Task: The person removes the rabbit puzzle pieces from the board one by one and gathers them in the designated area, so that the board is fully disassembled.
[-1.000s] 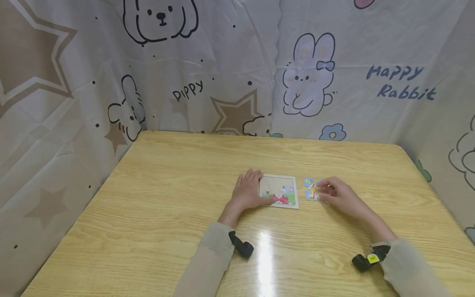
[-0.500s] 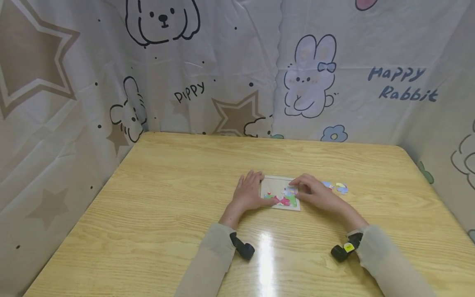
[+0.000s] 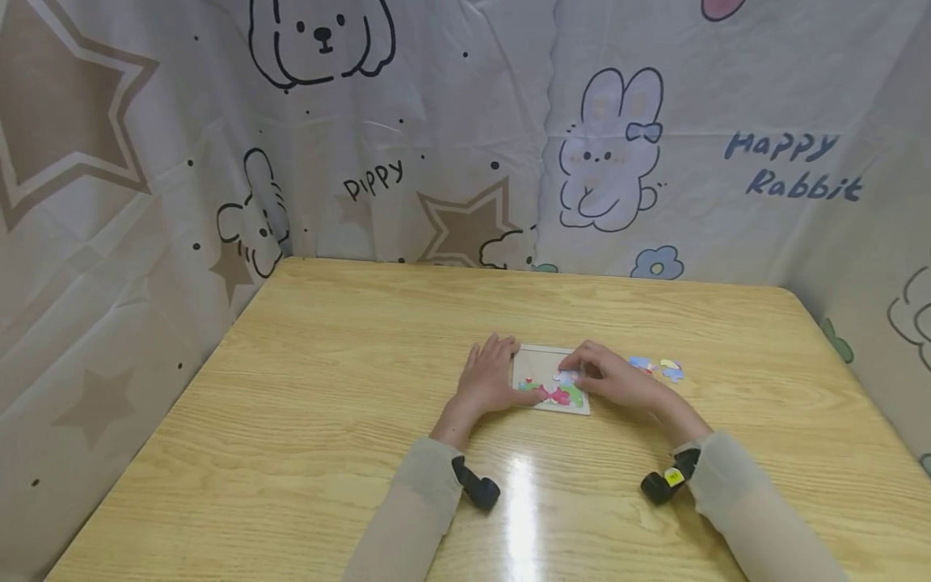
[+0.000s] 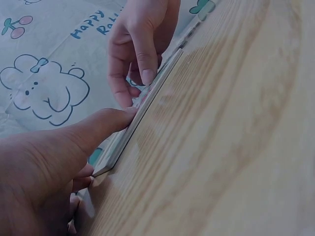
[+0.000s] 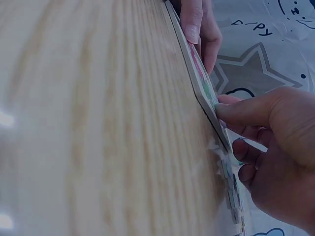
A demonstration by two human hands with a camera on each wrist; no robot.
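Observation:
A square puzzle board [image 3: 536, 362] with a pale raised rim lies on the table. Along its near side sit pink and green puzzle pieces [image 3: 561, 396], with bare board behind them. My left hand [image 3: 486, 380] holds the board at its left side, the thumb laid over the near part and the fingers along the far left edge. Over the board's right side, my right hand [image 3: 614, 378] pinches a small puzzle piece mostly hidden by the fingers. In the right wrist view, the right thumb [image 5: 236, 112] is right at the board's rim [image 5: 199, 96].
Right of the board lie loose blue puzzle pieces [image 3: 672, 371], partly behind the right hand. The wooden table [image 3: 349, 364] ends at a printed cloth backdrop [image 3: 451, 121] at the back and sides. A black wrist camera [image 3: 480, 491] sits on the left wrist.
My right hand has moved left from the loose pieces to the board's right side, then slightly further inward. The left hand keeps its place on the board.

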